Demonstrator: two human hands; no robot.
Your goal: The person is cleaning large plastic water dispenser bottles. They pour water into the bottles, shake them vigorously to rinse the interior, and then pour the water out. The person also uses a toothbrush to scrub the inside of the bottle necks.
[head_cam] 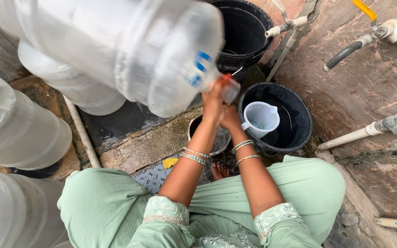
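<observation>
A large clear water jar (116, 50), tipped on its side, fills the upper left of the frame, its neck pointing toward centre. The left hand (213, 103) has its grip closed around the neck, while the right hand (231, 117) sits just below it; whether its grip is closed on anything cannot be told. Directly beneath the hands stands a small metal bowl (221, 140). To the right, a black bucket (295, 124) holds a white plastic jug (260, 118); a second black tub (244, 32) stands above it. More clear jars (19, 128) crowd the left edge. The floor (152, 144) is wet, rough stone, and white pipes (368, 131) run along the stained wall at right.
</observation>
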